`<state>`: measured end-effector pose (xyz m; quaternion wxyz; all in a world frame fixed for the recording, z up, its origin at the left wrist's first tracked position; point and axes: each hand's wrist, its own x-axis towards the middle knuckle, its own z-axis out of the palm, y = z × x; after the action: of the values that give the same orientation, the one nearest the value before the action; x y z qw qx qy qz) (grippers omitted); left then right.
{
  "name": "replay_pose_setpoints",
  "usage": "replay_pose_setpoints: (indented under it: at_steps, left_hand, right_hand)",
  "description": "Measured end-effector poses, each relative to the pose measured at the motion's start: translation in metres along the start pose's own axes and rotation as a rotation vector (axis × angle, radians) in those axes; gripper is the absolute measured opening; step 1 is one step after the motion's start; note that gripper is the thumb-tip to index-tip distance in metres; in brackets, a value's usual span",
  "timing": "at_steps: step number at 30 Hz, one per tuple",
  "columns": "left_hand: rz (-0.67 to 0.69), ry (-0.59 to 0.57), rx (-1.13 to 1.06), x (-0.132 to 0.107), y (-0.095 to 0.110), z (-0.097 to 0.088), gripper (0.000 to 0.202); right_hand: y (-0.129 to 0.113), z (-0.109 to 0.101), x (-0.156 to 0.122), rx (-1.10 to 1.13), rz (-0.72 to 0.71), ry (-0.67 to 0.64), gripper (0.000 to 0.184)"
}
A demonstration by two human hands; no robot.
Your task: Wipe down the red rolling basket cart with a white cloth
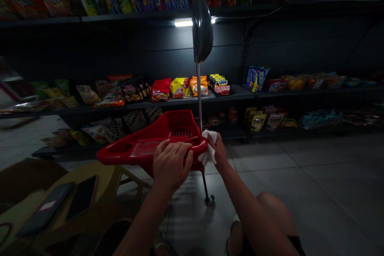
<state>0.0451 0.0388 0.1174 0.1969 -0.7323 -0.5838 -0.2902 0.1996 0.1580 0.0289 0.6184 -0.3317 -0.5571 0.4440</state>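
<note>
At three o'clock of red plastic basket (178, 120), crumpled white cloth (210, 153) is gripped by right hand (220, 153); at five, rim (198, 147) by left hand (171, 163).

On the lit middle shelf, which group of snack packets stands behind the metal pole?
The orange group, just right of the yellow group. In that row, only this one has the metal pole crossing in front.

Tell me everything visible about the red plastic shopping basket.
The red plastic shopping basket has perforated walls, a thick rounded rim and a dull, pale panel. It sits upright, open-topped, above the grey tiled floor. A silvery metal pole rises by its right side. The left hand rests over the near rim; the right hand holds a crumpled white cloth against the right corner.
</note>
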Motion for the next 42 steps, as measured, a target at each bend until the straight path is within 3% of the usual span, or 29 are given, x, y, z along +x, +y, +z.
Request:
replay_pose_setpoints:
  at_steps: [2, 4, 7, 10, 12, 17, 19, 21, 24, 26, 28, 31, 34, 36, 39, 42]
  left_hand:
    - [-0.005, 0.015, -0.011, -0.01, -0.009, -0.007, 0.022]
    - [-0.004, 0.02, -0.027, -0.02, -0.019, -0.014, 0.021]
    - [-0.002, 0.013, -0.054, -0.033, -0.028, -0.023, 0.02]
    - [0.004, 0.015, -0.078, -0.039, -0.034, -0.027, 0.018]
    - [0.014, 0.026, -0.097, -0.041, -0.039, -0.029, 0.019]
    - [0.006, 0.022, -0.137, -0.04, -0.059, -0.032, 0.023]
    - [-0.02, -0.023, -0.131, -0.035, -0.063, -0.036, 0.027]
    - [-0.059, -0.079, -0.1, -0.026, -0.059, -0.039, 0.031]
    - [-0.12, -0.163, -0.081, -0.009, -0.038, -0.04, 0.035]
    - [-0.151, -0.251, -0.117, 0.001, -0.021, -0.038, 0.038]
    - [-0.156, -0.299, -0.081, 0.007, -0.009, -0.033, 0.038]
    - [-0.111, -0.292, 0.037, 0.006, -0.007, -0.027, 0.036]
    - [-0.074, -0.291, 0.065, 0.002, -0.015, -0.026, 0.036]
    - [-0.07, -0.285, 0.055, -0.001, -0.019, -0.028, 0.034]
    - [-0.055, -0.277, 0.022, -0.004, -0.017, -0.033, 0.034]
    - [-0.048, -0.293, -0.018, -0.004, -0.011, -0.039, 0.037]
  right_hand:
    - [0.001, 0.0, -0.011, 0.051, 0.098, -0.064, 0.038]
    - [-0.013, 0.006, -0.019, 0.102, 0.126, -0.014, 0.04]
    - [-0.048, 0.026, -0.018, 0.148, 0.03, 0.024, 0.051]
    - [-0.066, 0.047, -0.009, 0.098, -0.069, -0.166, 0.067]
    - [-0.059, 0.052, -0.007, 0.065, -0.041, -0.236, 0.063]
    - [-0.025, 0.029, -0.01, 0.04, 0.03, -0.326, 0.04]
    - [-0.029, 0.021, -0.006, 0.037, 0.055, -0.333, 0.044]
    - [-0.05, 0.023, 0.004, 0.057, 0.053, -0.247, 0.05]
    - [-0.104, 0.047, 0.028, 0.076, -0.153, -0.077, 0.055]
    - [-0.135, 0.07, 0.042, 0.027, -0.362, -0.058, 0.06]
    - [-0.15, 0.09, 0.046, -0.058, -0.51, -0.057, 0.065]
    - [-0.133, 0.1, 0.031, -0.114, -0.482, -0.078, 0.064]
    - [-0.099, 0.09, 0.009, -0.036, -0.272, -0.146, 0.056]
    - [-0.097, 0.085, 0.006, 0.068, -0.148, -0.195, 0.05]
    - [-0.141, 0.09, 0.028, 0.223, -0.082, -0.214, 0.049]
    - [-0.205, 0.104, 0.061, 0.261, -0.202, -0.149, 0.05]
